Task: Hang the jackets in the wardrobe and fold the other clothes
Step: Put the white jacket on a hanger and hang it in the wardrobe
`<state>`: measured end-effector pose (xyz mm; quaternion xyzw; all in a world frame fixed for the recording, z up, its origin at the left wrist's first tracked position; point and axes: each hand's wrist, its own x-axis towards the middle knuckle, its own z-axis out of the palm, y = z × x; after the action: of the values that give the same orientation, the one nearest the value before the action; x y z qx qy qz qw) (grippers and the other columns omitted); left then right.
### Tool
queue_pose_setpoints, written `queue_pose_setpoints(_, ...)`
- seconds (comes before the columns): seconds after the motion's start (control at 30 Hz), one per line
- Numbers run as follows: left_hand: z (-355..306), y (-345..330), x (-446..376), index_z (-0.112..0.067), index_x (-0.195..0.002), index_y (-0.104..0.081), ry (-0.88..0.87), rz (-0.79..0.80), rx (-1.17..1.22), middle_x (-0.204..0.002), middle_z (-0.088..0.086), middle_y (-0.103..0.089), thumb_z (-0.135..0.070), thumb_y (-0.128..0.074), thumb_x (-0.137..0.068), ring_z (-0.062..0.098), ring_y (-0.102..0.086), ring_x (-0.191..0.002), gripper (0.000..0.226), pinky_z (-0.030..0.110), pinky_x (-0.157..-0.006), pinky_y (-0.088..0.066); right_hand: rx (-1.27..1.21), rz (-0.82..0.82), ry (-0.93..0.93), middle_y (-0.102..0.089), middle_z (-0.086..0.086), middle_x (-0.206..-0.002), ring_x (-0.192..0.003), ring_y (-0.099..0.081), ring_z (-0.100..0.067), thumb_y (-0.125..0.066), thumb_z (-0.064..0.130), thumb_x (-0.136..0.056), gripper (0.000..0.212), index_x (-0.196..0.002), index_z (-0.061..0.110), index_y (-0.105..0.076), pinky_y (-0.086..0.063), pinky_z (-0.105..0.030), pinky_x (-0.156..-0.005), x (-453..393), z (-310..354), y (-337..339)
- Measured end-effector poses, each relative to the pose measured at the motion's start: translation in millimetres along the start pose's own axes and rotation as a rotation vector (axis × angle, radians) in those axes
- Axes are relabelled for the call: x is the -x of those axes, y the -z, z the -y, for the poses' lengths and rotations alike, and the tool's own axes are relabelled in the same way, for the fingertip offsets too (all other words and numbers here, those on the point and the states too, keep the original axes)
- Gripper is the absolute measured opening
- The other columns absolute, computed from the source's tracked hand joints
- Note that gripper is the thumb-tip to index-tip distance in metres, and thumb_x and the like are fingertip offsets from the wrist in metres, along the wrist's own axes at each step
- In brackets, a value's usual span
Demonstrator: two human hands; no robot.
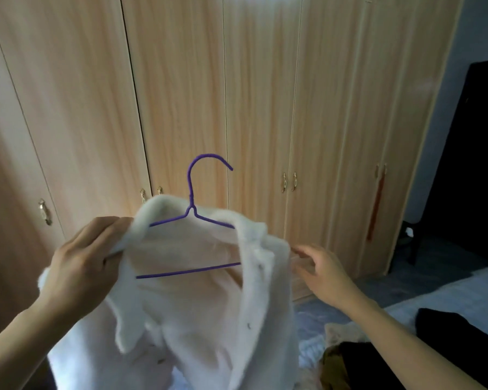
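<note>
Nearest, the left hand (82, 260) at nine o'clock pinches the collar of the fluffy white jacket (197, 311), apparently to steady it on the purple hanger (193, 212) threaded through its shoulders, while the right hand (321, 274) at three o'clock hovers beside the other shoulder, fingers loose and holding nothing. At five o'clock dark clothes (358, 361) lie unfolded on the bed (462, 291). Beyond, from ten to two o'clock, the wardrobe (259, 108) doors stand closed, so one must be opened before hanging.
</note>
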<state>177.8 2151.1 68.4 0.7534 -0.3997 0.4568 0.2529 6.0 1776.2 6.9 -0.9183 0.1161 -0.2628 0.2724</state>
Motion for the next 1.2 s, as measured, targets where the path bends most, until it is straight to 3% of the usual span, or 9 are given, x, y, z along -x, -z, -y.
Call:
queue_pose_setpoints(0.07, 4.0, -2.4, -1.6, -0.01, -0.117, -0.067, 0.018, -0.005, 0.001, -0.113, 0.003, -0.061, -0.009, -0.044, -0.08, 0.027, -0.055, -0.089, 0.044, 0.04, -0.064, -0.051, -0.056, 0.031, -0.013, -0.062, 0.006, -0.13, -0.12, -0.057, -0.01, -0.065, 0.029, -0.095, 0.043, -0.136, 0.018, -0.058, -0.045, -0.031, -0.102, -5.4, -3.8, -8.4)
queue_pose_setpoints(0.17, 8.4, -5.0, -4.3, -0.009, -0.116, -0.067, 0.032, -0.017, -0.008, -0.113, 0.005, -0.062, -0.011, -0.044, -0.083, 0.031, -0.059, -0.087, 0.04, 0.043, -0.064, -0.052, -0.186, 0.011, 0.001, -0.063, 0.003, -0.128, -0.114, -0.059, -0.007, -0.062, 0.025, -0.097, 0.037, -0.134, 0.018, -0.058, -0.046, -0.023, -0.097, -17.0, -1.5, -17.4)
queue_pose_setpoints(0.3, 11.5, -5.4, -3.8, -0.011, -0.117, -0.065, 0.048, -0.033, 0.004, -0.115, 0.005, -0.061, -0.012, -0.045, -0.083, 0.032, -0.058, -0.088, 0.04, 0.045, -0.067, -0.052, -0.245, -0.041, -0.011, -0.071, 0.013, -0.108, -0.099, -0.066, -0.003, -0.061, 0.015, -0.097, 0.025, -0.118, 0.027, -0.066, -0.054, -0.029, -0.091, -32.1, -3.8, -22.1)
queue_pose_setpoints(0.47, 7.1, -2.8, -0.7, -0.014, -0.118, -0.062, 0.073, -0.031, 0.011, -0.114, 0.001, -0.059, -0.015, -0.043, -0.081, 0.033, -0.059, -0.085, 0.041, 0.042, -0.067, -0.052, -0.307, -0.057, 0.01, -0.07, 0.025, -0.099, -0.094, -0.065, 0.003, -0.065, 0.019, -0.095, 0.03, -0.101, 0.049, -0.062, -0.051, -0.021, -0.083, -43.9, -5.7, -24.0)
queue_pose_setpoints(0.67, 3.2, 4.1, 4.8, -0.023, -0.121, -0.058, 0.096, 0.024, 0.023, -0.114, -0.007, -0.058, -0.012, -0.047, -0.078, 0.029, -0.06, -0.086, 0.046, 0.039, -0.068, -0.052, -0.297, -0.081, 0.019, -0.071, 0.019, -0.088, -0.083, -0.067, 0.0, -0.061, 0.008, -0.095, 0.029, -0.092, 0.036, -0.065, -0.053, -0.03, -0.079, -48.5, -11.4, -35.7)
queue_pose_setpoints(0.8, 1.1, 8.9, 9.9, -0.019, -0.119, -0.06, 0.088, 0.035, 0.006, -0.11, -0.004, -0.059, -0.009, -0.049, -0.077, 0.032, -0.059, -0.082, 0.045, 0.04, -0.065, -0.051, -0.284, -0.116, 0.034, -0.071, 0.008, -0.087, -0.084, -0.068, -0.013, -0.06, 0.007, -0.095, 0.017, -0.097, 0.022, -0.067, -0.056, -0.042, -0.08, -47.4, -8.9, -37.6)
queue_pose_setpoints(0.97, 4.5, 12.8, 16.3, -0.011, -0.117, -0.067, 0.083, 0.02, -0.033, -0.106, 0.001, -0.063, -0.007, -0.045, -0.075, 0.033, -0.06, -0.077, 0.047, 0.042, -0.058, -0.052, -0.269, -0.182, 0.039, -0.066, -0.001, -0.076, -0.073, -0.063, -0.025, -0.059, 0.007, -0.094, 0.014, -0.085, 0.017, -0.06, -0.052, -0.05, -0.073, -50.8, 0.1, -29.9)
queue_pose_setpoints(1.1, 10.1, 9.6, 25.1, -0.013, -0.119, -0.064, -0.017, 0.063, -0.11, -0.104, 0.002, -0.062, -0.01, -0.041, -0.077, 0.03, -0.056, -0.082, 0.047, 0.041, -0.052, -0.049, -0.254, -0.254, 0.071, -0.064, 0.005, -0.072, -0.068, -0.06, -0.013, -0.061, 0.009, -0.094, 0.019, -0.081, 0.023, -0.059, -0.048, -0.032, -0.065, -48.3, 13.6, -18.0)
queue_pose_setpoints(1.2, 13.7, 1.0, 28.8, -0.014, -0.117, -0.063, 0.098, 0.056, -0.08, -0.105, 0.001, -0.06, -0.006, -0.046, -0.075, 0.036, -0.058, -0.076, 0.046, 0.04, -0.054, -0.05, -0.242, -0.275, 0.116, -0.064, 0.004, -0.075, -0.071, -0.06, -0.013, -0.063, 0.012, -0.094, 0.015, -0.083, 0.023, -0.059, -0.046, -0.025, -0.064, -41.3, 25.2, -10.2)
